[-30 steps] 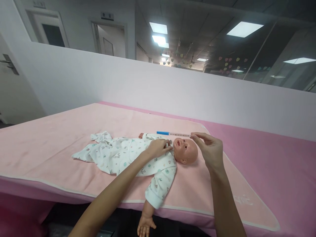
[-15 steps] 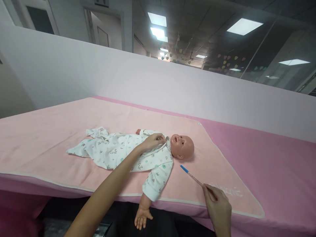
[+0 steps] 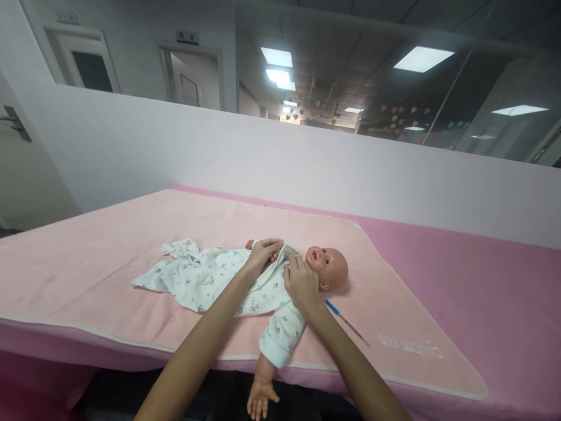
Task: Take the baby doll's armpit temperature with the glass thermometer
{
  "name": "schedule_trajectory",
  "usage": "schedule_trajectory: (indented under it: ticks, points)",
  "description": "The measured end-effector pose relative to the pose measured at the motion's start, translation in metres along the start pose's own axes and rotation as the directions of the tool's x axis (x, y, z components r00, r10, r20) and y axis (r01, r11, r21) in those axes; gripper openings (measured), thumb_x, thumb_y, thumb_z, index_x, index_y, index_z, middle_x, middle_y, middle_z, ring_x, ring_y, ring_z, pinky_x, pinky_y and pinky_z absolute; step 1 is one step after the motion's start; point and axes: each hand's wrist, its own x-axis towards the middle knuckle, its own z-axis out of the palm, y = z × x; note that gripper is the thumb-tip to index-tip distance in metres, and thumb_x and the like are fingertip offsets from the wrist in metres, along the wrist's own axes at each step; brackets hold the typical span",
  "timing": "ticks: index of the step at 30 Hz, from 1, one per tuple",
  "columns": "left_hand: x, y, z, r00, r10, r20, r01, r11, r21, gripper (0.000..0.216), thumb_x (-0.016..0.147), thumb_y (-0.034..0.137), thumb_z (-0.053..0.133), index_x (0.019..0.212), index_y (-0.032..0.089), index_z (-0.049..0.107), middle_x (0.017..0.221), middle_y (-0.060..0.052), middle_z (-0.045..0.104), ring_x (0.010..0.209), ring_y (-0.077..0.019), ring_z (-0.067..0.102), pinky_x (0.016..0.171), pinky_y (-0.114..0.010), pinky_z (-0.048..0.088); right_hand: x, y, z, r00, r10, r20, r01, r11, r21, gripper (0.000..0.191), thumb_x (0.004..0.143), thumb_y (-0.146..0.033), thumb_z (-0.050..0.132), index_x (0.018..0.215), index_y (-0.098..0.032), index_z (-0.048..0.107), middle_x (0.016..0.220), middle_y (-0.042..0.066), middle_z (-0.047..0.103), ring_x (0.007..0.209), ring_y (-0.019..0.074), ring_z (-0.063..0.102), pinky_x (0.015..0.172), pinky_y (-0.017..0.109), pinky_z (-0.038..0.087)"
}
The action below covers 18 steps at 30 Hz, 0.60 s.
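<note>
A baby doll [image 3: 328, 268] lies on its back, head to the right, wearing a white printed romper [image 3: 219, 275]. At its chest my left hand [image 3: 265, 255] has its fingers closed on one edge of the romper's front, which is lifted into a fold. Close to the doll's neck, my right hand [image 3: 301, 280] grips the fabric on the near side of that opening. What lies under the fingers is partly hidden. Beside the doll's head rests a slim, clear, blue-ended stick [image 3: 348, 323], which looks like a glass thermometer; neither hand touches it.
Under the doll is a pale pink blanket [image 3: 109, 251] over a darker pink cover [image 3: 460, 280]. One doll arm [image 3: 262, 389] hangs past the front edge. A low white wall [image 3: 328, 175] runs behind, with a window above it.
My right hand has let go of the blue-ended stick on the blanket and moved left to the romper's collar. My left hand stays at the chest, and the front opening is lifted more.
</note>
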Motion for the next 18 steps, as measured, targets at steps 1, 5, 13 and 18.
schedule_trajectory:
  ticks: [1, 5, 13, 18]
  points:
    - [0.0, 0.001, 0.0, 1.0, -0.005, -0.024, 0.005, 1.0, -0.007, 0.037, 0.057, 0.034, 0.075, 0.084, 0.011, 0.064, 0.048, 0.004, 0.049, 0.04, -0.0035, 0.041, 0.039, -0.016, 0.032, 0.002, 0.0, 0.008, 1.0, 0.007, -0.009, -0.007, 1.0, -0.009, 0.034, 0.08, -0.017, 0.042, 0.112, -0.017, 0.052, 0.09, 0.009, 0.064, 0.079, 0.0204, 0.06, 0.055, 0.026, 0.045]
    - [-0.003, 0.001, 0.001, 1.0, 0.006, -0.024, -0.005, 1.0, 0.012, 0.036, 0.059, 0.034, 0.074, 0.085, 0.011, 0.065, 0.048, 0.004, 0.05, 0.041, -0.0044, 0.042, 0.04, -0.017, 0.032, -0.009, 0.005, 0.023, 0.985, 0.079, -0.15, -0.051, 0.982, 0.18, 0.042, 0.076, -0.011, 0.04, 0.118, -0.017, 0.048, 0.09, 0.007, 0.064, 0.081, 0.019, 0.06, 0.062, 0.027, 0.047]
    - [-0.01, 0.004, 0.006, 0.981, 0.057, 0.184, -0.099, 0.968, 0.232, 0.032, 0.063, 0.036, 0.071, 0.085, 0.013, 0.069, 0.053, 0.001, 0.058, 0.045, -0.0066, 0.047, 0.042, -0.018, 0.034, -0.014, 0.006, 0.025, 0.897, 0.319, -0.306, -0.052, 0.764, 0.643, 0.024, 0.082, -0.018, 0.045, 0.103, -0.017, 0.057, 0.088, 0.006, 0.065, 0.07, 0.0128, 0.059, 0.064, 0.025, 0.05]
    - [-0.015, 0.009, 0.008, 0.938, 0.045, 0.343, -0.152, 0.944, 0.293, 0.03, 0.063, 0.035, 0.07, 0.083, 0.013, 0.071, 0.083, -0.008, 0.07, 0.08, -0.0206, 0.062, 0.071, -0.028, 0.048, -0.013, 0.005, 0.021, 0.881, 0.314, -0.354, -0.006, 0.755, 0.655, 0.018, 0.082, -0.02, 0.049, 0.093, -0.018, 0.063, 0.085, 0.006, 0.067, 0.076, 0.0147, 0.061, 0.068, 0.028, 0.051]
